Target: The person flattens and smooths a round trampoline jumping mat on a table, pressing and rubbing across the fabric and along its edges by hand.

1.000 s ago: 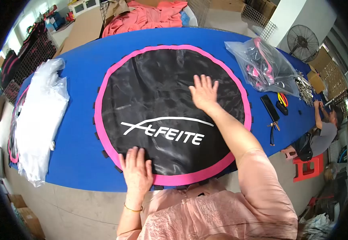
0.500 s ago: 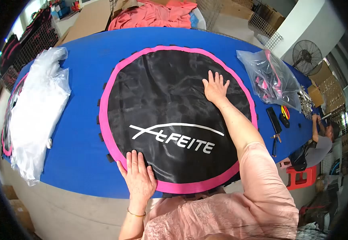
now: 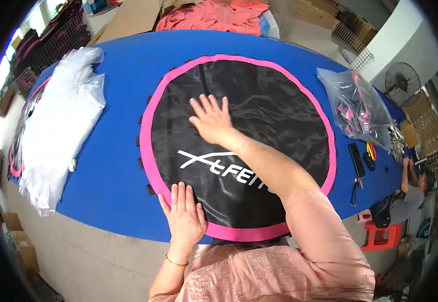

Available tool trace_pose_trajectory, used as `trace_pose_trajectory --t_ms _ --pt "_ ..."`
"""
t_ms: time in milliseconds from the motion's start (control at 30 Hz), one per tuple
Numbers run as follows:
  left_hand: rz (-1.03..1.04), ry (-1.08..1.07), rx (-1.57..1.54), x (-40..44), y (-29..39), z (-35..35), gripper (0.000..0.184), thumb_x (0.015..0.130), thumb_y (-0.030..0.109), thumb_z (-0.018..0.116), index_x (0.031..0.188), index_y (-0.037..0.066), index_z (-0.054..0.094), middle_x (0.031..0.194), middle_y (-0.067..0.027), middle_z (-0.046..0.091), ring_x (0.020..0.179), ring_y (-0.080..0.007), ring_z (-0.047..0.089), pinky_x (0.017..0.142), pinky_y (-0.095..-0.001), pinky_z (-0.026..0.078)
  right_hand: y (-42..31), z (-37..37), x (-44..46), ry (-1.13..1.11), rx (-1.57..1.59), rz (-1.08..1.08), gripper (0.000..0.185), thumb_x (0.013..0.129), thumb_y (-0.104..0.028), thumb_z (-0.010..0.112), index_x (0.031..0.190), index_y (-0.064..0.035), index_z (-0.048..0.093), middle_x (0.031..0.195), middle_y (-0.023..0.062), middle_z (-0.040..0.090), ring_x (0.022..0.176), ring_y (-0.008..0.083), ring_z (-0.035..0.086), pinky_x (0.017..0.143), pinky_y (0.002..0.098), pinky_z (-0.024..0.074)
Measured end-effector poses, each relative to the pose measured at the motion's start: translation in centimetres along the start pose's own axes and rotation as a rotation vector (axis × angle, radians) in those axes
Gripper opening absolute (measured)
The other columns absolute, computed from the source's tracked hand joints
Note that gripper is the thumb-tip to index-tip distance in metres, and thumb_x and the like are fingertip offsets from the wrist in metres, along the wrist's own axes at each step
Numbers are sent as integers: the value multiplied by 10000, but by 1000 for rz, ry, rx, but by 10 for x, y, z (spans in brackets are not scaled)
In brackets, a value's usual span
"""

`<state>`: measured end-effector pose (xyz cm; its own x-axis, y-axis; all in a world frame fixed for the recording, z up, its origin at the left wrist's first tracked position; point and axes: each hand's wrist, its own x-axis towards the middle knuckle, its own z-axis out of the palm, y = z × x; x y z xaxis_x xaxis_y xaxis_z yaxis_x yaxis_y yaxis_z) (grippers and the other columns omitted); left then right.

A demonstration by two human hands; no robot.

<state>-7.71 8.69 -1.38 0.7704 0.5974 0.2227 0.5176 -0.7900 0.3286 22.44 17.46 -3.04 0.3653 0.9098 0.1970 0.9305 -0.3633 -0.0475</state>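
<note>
1 round blk mat w/ 1 pink rim, laid flat on the blue desk, ctr of frame; white lettering partly hidden by R forearm. 2 hands: R hand spread wide, palm down, over upper-left part of mat's blk ctr, touching or just above, can't tell. L hand flat on rim, lower left, fingers nearly tog., thumb out.

Mat's near side sits at desk edge, bottom ctr, by pink shirt. Wide blue strip betw. mat & white plastic at left; narrower strip to 1 clear bag, upper right. 1 co-worker, far right.
</note>
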Motion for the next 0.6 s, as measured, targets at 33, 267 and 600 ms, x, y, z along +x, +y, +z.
trace_pose_trajectory --t_ms 33,267,600 --pt "-6 -3 -8 0 1 -1 560 995 245 562 1457 -70 536 1577 -244 479 1535 -402 362 1269 -684 99 -10 4 -1 17 9 -42 670 1093 -508 402 1674 -195 291 1726 146 281 1596 364 238 1257 686 102" --pt "-27 -9 -21 0 1 -2 548 995 236 570 1468 -39 548 1589 -217 475 1545 -379 355 1274 -669 99 36 -4 9 1 -57 167 672 1091 -499 421 1674 -191 290 1735 158 254 1601 362 228 1255 682 126" --pt "20 27 -38 1 -1 1 541 985 219 578 1449 -60 550 1563 -235 499 1531 -397 374 1270 -676 117 40 -1 -16 112 -123 95 671 1066 -479 480 1638 -151 354 1672 191 340 1528 400 326 1189 740 198"
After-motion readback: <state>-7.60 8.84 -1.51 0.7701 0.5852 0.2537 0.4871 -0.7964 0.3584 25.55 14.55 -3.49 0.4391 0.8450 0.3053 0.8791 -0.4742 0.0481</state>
